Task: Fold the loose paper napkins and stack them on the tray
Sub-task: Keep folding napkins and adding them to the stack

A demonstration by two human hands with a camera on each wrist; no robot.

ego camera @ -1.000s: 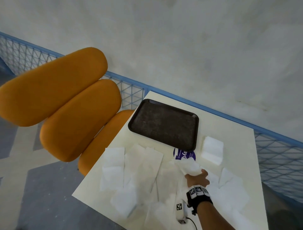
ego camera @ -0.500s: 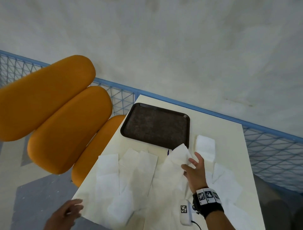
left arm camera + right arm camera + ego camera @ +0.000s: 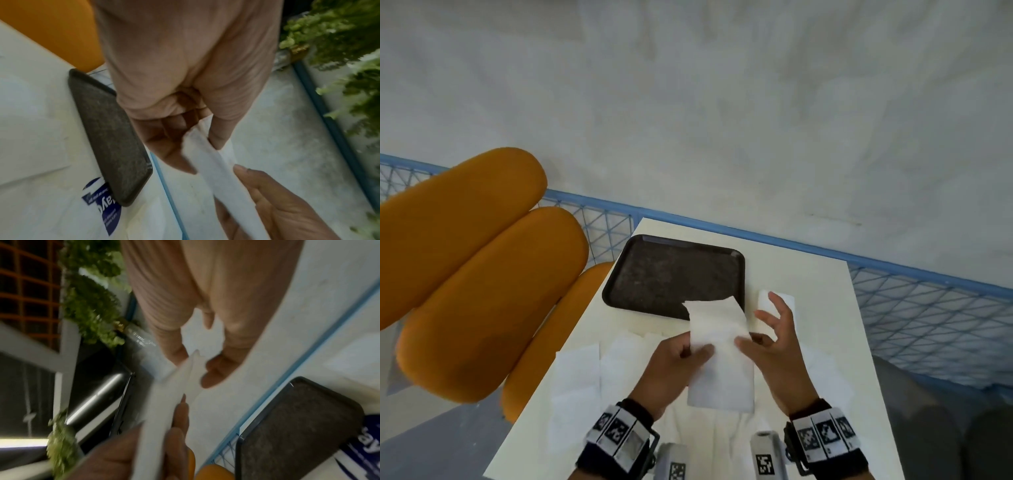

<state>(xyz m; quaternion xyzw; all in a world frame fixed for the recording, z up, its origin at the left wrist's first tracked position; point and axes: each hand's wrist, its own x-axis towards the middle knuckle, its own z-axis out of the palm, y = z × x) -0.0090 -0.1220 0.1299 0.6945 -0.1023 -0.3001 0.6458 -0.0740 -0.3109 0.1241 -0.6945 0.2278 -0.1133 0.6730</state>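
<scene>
A white paper napkin (image 3: 719,349) is held up above the white table (image 3: 811,274), just in front of the dark empty tray (image 3: 674,274). My left hand (image 3: 698,351) pinches its left edge between thumb and fingers; the left wrist view shows this grip (image 3: 197,146) on the napkin (image 3: 226,186). My right hand (image 3: 748,337) pinches the right edge with thumb and a finger, its other fingers spread; the right wrist view shows the same pinch (image 3: 191,366). Several loose napkins (image 3: 578,377) lie spread on the table below. A small folded stack (image 3: 787,299) sits right of the tray.
An orange padded chair (image 3: 482,274) stands against the table's left side. A blue mesh railing (image 3: 911,308) runs behind and to the right of the table. A blue printed wrapper (image 3: 102,206) pokes out from under the tray's near corner.
My right hand lifted a napkin off the pile. My left hand came up from the lower left and took its other edge. Both now hold it raised.
</scene>
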